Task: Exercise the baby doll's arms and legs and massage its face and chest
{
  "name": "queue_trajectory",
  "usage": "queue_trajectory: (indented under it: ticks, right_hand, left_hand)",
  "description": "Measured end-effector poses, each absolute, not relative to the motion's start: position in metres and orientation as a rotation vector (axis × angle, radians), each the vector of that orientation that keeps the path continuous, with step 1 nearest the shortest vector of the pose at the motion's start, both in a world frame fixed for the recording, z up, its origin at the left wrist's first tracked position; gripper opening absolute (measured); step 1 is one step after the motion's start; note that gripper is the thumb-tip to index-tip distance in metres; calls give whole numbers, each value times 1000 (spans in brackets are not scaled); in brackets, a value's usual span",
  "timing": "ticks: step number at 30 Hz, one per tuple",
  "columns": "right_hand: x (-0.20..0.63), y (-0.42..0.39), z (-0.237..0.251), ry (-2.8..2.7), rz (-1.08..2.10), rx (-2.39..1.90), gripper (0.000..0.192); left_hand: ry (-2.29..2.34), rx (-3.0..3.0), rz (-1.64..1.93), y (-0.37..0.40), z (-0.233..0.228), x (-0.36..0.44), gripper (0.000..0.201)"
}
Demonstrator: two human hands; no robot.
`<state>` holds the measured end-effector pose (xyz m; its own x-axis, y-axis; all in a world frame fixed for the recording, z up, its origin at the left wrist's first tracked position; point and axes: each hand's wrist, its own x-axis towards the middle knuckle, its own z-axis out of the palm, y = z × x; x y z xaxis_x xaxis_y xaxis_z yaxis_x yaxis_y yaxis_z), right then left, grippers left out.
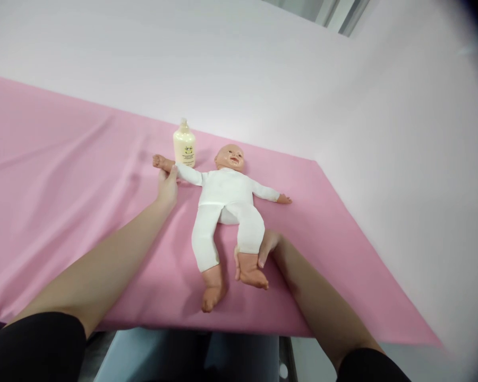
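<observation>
A baby doll (227,187) with a white cloth body lies on its back on the pink cloth, head at the far side and feet toward me. My left hand (168,185) is closed round the doll's forearm on the left, just below its hand. At the lower leg on the right, my right hand (267,245) grips from behind, with the thumb in front of the ankle and fingertips showing on the other side. A pump bottle (184,147) of pale yellow liquid stands upright behind the doll's arm on the left, close to my left hand.
The pink cloth (83,175) covers the table and has creases on the left. A white wall or curtain (143,63) rises behind the table and along its right side. The table's front edge lies close to my legs.
</observation>
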<state>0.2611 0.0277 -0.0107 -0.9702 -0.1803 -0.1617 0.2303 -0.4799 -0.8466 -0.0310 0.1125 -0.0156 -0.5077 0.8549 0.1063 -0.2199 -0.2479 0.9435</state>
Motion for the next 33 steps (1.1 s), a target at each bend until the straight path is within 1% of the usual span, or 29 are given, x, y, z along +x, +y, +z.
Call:
queue_trajectory:
  ticks: [2,8,11,13,15,17,19,21,24,27,31,33]
  right_hand:
    - [262,28,-10,1418,-2496,-92,52]
    - [271,37,-26,1375,-2641,-319,55]
    - [271,42,-32,1433,-2753,-533,53]
    - [268,43,-31,1446,-2929,-603,51]
    - [266,44,-25,1377,-3168,-472,49]
    - [265,45,-17,1260,-3361,-159,45]
    - [265,46,-9,1165,-3483,162,38]
    - [265,46,-4,1106,-3540,384,35]
    - [265,46,-2,1104,-3543,509,37]
    - [266,46,-7,1210,-3465,462,40]
    - [268,49,-24,1423,-3239,116,45]
    - [269,51,-32,1486,-3082,-91,49]
  left_hand:
    - [1254,870,1831,111,-15,-31,28]
    - [1300,1017,1820,110,-15,-31,36]
    - [1279,1295,1834,106,-14,-27,44]
    - [1265,1576,1783,100,-13,-22,43]
    - [1233,1934,1630,93,-11,-16,38]
    - [1157,2286,1421,86,-7,-12,35]
    - [1103,2524,1237,82,-3,-9,37]
    - [1111,2636,1144,81,-1,-8,39]
    - [1153,2671,1115,81,0,-9,40]
    - [1211,2564,1230,83,-4,-13,40]
    - [1313,2165,1521,92,-12,-20,39]
    - [1354,1942,1627,99,-16,-23,44]
